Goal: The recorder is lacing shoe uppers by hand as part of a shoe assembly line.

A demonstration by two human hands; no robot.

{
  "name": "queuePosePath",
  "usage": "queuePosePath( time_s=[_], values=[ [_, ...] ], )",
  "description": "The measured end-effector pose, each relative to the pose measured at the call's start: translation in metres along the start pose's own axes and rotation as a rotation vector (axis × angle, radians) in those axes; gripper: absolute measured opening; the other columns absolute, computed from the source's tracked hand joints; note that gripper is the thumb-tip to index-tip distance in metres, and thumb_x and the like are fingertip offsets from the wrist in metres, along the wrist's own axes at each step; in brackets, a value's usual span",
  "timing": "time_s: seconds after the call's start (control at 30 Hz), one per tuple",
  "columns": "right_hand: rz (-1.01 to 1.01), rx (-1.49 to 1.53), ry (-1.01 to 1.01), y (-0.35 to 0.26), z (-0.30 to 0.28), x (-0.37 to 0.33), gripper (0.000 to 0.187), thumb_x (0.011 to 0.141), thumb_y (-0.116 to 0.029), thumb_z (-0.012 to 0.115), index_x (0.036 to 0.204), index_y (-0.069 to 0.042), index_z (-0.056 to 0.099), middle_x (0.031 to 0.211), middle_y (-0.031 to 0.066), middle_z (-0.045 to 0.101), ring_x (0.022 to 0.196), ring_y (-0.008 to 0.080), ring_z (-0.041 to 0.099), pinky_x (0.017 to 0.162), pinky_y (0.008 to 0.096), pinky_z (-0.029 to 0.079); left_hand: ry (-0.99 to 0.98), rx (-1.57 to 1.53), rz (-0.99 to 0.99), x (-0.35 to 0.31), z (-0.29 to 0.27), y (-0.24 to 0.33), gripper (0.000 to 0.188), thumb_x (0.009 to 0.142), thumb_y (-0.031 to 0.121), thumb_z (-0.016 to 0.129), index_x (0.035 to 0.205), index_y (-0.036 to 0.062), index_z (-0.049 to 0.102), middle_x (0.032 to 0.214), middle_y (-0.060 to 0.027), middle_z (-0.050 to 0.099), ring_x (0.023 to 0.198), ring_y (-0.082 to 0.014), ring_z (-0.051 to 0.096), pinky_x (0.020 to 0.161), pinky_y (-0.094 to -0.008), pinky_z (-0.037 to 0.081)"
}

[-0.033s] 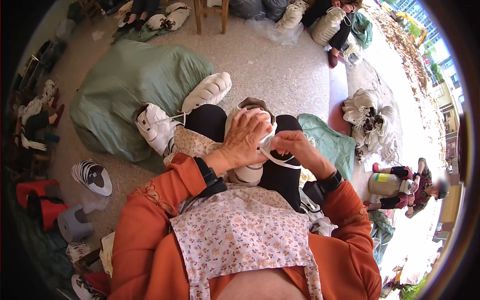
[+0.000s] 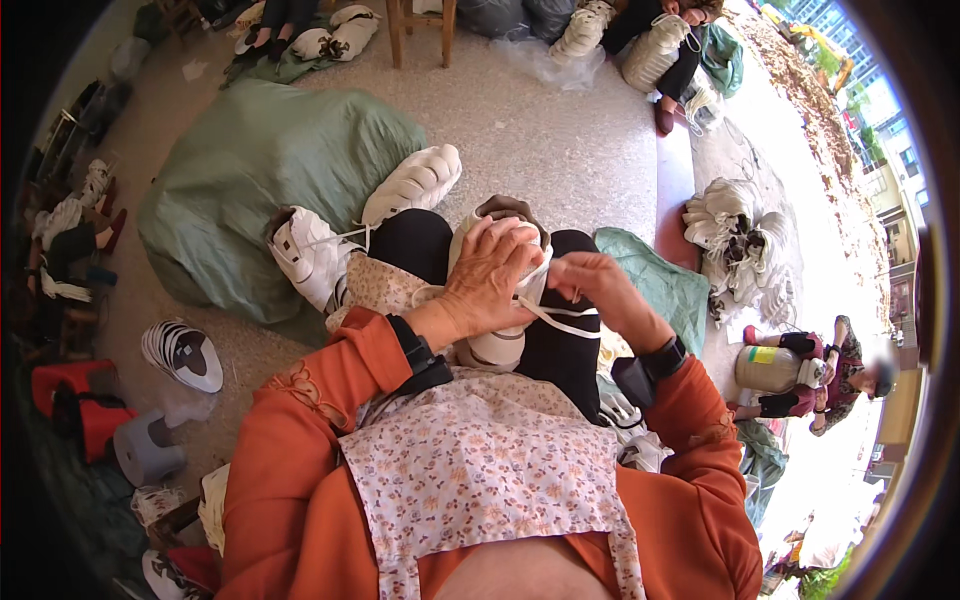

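A white shoe upper point(image 2: 490, 350) with a brown collar lies between my knees, its toe end nearest my apron. Over its middle is my left hand point(image 2: 490, 272), fingers bent round it and gripping it. Just right of the upper, my right hand point(image 2: 595, 285) is closed in a pinch on a white shoelace point(image 2: 560, 322). Strands of that lace run from beside my left fingers across my dark trouser leg. The exact pinch point is hidden by my fingers. Another white laced shoe upper point(image 2: 303, 250) rests by my left knee, beside a stack of nested uppers point(image 2: 415, 183).
A large green sack point(image 2: 270, 190) lies on the floor ahead left. To the right are a green cloth point(image 2: 655, 285) and a pile of white uppers point(image 2: 740, 235). At left stand a grey stool point(image 2: 150, 447) and a red one point(image 2: 80, 400). Other people sit farther off.
My right hand has shifted slightly up and right, and the lace strands over my leg lie straighter. The left hand keeps its place on the upper.
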State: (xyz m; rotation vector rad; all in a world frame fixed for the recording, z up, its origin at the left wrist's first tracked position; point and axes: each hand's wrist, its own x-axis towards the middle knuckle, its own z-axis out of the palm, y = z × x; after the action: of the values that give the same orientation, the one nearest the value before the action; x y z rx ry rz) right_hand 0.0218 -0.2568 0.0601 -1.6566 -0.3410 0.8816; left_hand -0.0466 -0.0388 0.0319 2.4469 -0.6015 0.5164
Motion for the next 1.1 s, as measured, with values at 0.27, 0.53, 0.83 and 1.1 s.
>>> queuePosePath(
  time_s=[0.27, 0.53, 0.83, 1.1],
  values=[
    [-0.264, 0.498, 0.289, -0.041, -0.1, -0.013, 0.024, 0.103, -0.027, 0.053, 0.098, -0.005, 0.061, 0.097, 0.0025, 0.061, 0.075, 0.0112, 0.058, 0.064, 0.0249, 0.046, -0.075, -0.136, 0.011, -0.005, -0.002, -0.008, 0.048, 0.069, 0.037, 0.083, 0.105, 0.0171, 0.058, 0.136, -0.0064, 0.045, 0.139, -0.0288, 0.033, 0.117, -0.0489, 0.015],
    [-0.439, 1.002, 0.18, -0.029, -0.105, -0.042, 0.019, 0.102, -0.016, 0.053, 0.106, 0.0, 0.062, 0.12, 0.0126, 0.064, 0.094, 0.0201, 0.067, 0.079, 0.0324, 0.057, -0.031, -0.159, -0.051, -0.001, 0.005, -0.01, 0.019, 0.087, 0.028, 0.071, 0.09, 0.0107, 0.065, 0.131, -0.0076, 0.052, 0.131, -0.0296, 0.038, 0.114, -0.0503, 0.017],
    [-0.45, 0.916, 0.698, -0.015, -0.119, -0.071, 0.036, 0.096, 0.002, 0.058, 0.13, 0.003, 0.049, 0.124, 0.0189, 0.063, 0.105, 0.0227, 0.066, 0.09, 0.0333, 0.058, -0.139, -1.161, -0.317, 0.018, -0.078, -0.008, 0.038, 0.106, 0.041, 0.047, 0.086, 0.0092, 0.055, 0.087, -0.0012, 0.06, 0.088, -0.0111, 0.053, 0.088, -0.032, 0.044],
    [-0.409, 0.447, 0.467, -0.048, -0.043, -0.062, 0.022, 0.099, -0.01, 0.061, 0.117, 0.002, 0.059, 0.104, 0.0135, 0.07, 0.086, 0.0167, 0.07, 0.077, 0.0292, 0.059, 0.085, -1.495, -0.247, 0.048, -0.136, 0.022, 0.036, 0.105, 0.039, 0.046, 0.087, 0.0087, 0.054, 0.078, -0.0043, 0.058, 0.075, -0.0143, 0.06, 0.077, -0.031, 0.051]
  ],
)
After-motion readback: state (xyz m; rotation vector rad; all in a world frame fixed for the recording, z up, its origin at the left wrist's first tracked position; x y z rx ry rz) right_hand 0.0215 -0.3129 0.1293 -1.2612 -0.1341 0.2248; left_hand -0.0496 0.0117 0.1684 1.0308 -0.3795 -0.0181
